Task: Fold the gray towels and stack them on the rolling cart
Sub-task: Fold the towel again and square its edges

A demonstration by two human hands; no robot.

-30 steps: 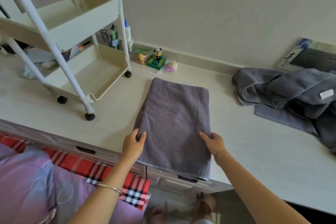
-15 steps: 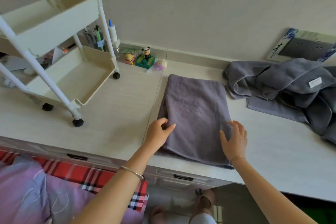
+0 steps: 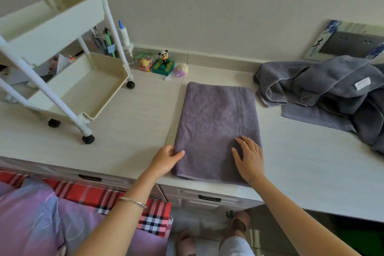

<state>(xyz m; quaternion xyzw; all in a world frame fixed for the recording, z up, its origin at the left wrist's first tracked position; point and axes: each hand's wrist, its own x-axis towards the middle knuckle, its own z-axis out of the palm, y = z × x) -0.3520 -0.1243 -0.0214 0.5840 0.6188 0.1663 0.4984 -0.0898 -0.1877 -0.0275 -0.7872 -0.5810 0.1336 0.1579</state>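
A folded gray towel (image 3: 216, 122) lies flat as a long rectangle on the pale desk (image 3: 128, 127). My left hand (image 3: 166, 159) pinches the towel's near left edge between thumb and fingers. My right hand (image 3: 249, 158) rests flat on the towel's near right part, fingers spread. A heap of unfolded gray towels (image 3: 330, 93) lies at the right of the desk, one with a white label. The cream rolling cart (image 3: 68, 81) stands on the desk at the left, its trays holding no towels.
Small toy figures (image 3: 164, 64) and a pen holder (image 3: 106, 45) stand by the wall behind the cart. A framed picture (image 3: 349, 41) leans at the back right. Bedding with a red plaid pattern (image 3: 87, 199) lies below the desk's front edge.
The towel has been slid away from the desk's front edge so it no longer overhangs. My right hand moved from the towel's side onto its top; my left hand stays at the left edge.
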